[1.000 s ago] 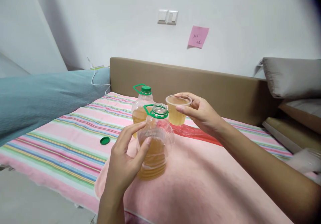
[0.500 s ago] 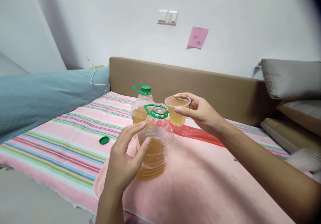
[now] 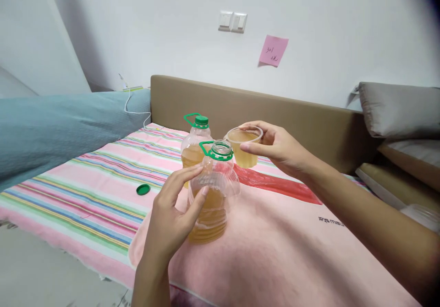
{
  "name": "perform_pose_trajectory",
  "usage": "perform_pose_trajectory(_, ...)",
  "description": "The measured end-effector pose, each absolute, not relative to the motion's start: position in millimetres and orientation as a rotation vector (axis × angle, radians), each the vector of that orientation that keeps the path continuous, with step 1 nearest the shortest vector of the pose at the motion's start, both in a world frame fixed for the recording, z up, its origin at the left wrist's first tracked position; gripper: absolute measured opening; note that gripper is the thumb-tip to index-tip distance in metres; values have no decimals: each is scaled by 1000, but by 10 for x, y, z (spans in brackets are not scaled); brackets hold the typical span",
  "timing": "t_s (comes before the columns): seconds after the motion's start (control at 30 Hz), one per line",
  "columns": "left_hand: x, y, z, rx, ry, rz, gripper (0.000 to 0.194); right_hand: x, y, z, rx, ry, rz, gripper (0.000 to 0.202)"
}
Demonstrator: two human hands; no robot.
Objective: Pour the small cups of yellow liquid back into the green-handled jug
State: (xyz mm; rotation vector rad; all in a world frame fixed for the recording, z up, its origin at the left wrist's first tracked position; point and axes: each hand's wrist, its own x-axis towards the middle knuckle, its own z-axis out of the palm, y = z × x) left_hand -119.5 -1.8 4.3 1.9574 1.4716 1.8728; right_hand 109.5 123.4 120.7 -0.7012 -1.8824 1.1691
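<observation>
My right hand (image 3: 271, 144) is closed around a clear plastic cup (image 3: 245, 153) of pale yellow liquid, held level just right of and behind an uncapped bottle's mouth. That plastic bottle (image 3: 209, 215) stands upright, partly filled with amber liquid, with a green collar and carrying loop at its neck. My left hand (image 3: 175, 215) grips the bottle's left side between thumb and fingers. Behind it is a second bottle (image 3: 192, 153) of similar liquid, its green cap on. A loose green cap (image 3: 143, 189) lies on the striped sheet to the left.
The bottle in front stands on a pink cloth (image 3: 268, 256) over the striped sheet (image 3: 85, 192). A red plastic bag (image 3: 282, 185) lies behind the cup. Cushions (image 3: 402, 110) are stacked at right, a brown headboard (image 3: 275, 114) runs along the back, and blue-covered bedding (image 3: 75, 123) lies at left.
My view has shifted slightly. The cup in my right hand is a little higher, and more of the red bag shows. My left hand stays on the bottle.
</observation>
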Motion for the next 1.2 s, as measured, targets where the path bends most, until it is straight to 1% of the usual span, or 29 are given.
perform_pose_trajectory(0.43,-1202,-26,41,1970,1460,1880,30,1100,1231,1338,-758,-2004,1048,56)
perform_pose_trajectory(0.87,-1207,-31,35,1978,1466,1874,30,1077,1175,1425,-761,-2029,1056,51)
perform_pose_trajectory(1.2,-1206,-23,39,1973,1460,1877,30,1086,1196,1456,-751,-2072,1030,52)
